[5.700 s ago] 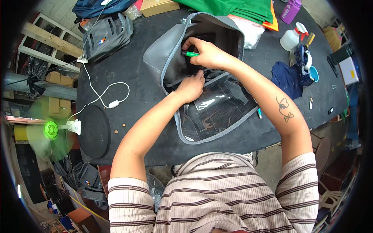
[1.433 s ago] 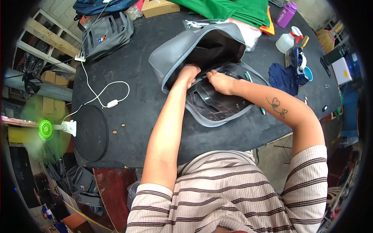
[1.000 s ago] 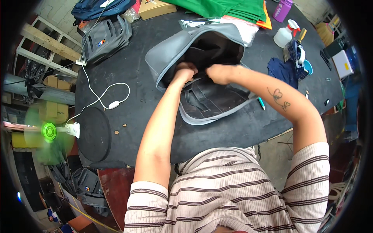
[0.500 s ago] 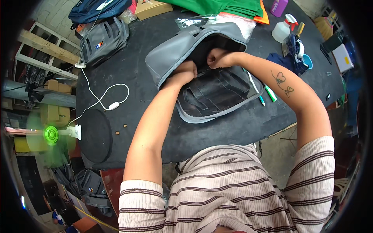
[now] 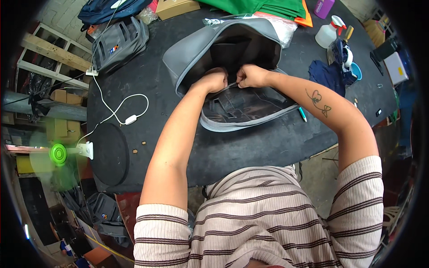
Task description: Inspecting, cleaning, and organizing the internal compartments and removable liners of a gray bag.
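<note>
Since the earlier frame both hands have drawn together at the mouth of the grey backpack [image 5: 223, 49], which lies open on the black table [image 5: 250, 147]. The left hand [image 5: 213, 80] and right hand [image 5: 250, 76] each have a closed grip on the inner edge of the opening; a teal pen [image 5: 303, 114] lies beside the bag.
</note>
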### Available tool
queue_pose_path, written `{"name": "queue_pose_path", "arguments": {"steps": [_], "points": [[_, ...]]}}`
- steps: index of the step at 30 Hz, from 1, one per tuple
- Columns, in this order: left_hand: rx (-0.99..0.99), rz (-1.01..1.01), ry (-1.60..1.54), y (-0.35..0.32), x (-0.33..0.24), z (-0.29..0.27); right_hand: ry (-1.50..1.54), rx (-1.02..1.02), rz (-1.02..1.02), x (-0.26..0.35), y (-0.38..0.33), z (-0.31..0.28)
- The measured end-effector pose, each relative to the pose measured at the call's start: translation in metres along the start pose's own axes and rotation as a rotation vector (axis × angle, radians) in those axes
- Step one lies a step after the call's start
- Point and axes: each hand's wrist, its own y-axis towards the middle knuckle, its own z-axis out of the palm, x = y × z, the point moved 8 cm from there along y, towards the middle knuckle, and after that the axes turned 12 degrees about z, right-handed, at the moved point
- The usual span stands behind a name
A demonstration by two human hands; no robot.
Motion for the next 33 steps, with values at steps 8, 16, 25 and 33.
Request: {"name": "queue_pose_path", "arguments": {"steps": [8, 16, 25, 33], "points": [[0.001, 0.013, 0.039, 0.003, 0.002, 0.001, -0.023, -0.009, -0.003, 0.005, 0.002, 0.001], [0.017, -0.025, 0.003, 0.005, 0.003, 0.002, 0.023, 0.063, 0.127, -0.009, 0.014, 0.006], [0.027, -0.031, -0.004, 0.004, -0.003, -0.003, 0.004, 0.002, 0.019, -0.001, 0.012, 0.003], [0.024, -0.057, 0.003, 0.004, -0.004, -0.004, 0.007, 0.007, 0.023, 0.006, 0.011, 0.003]]}}
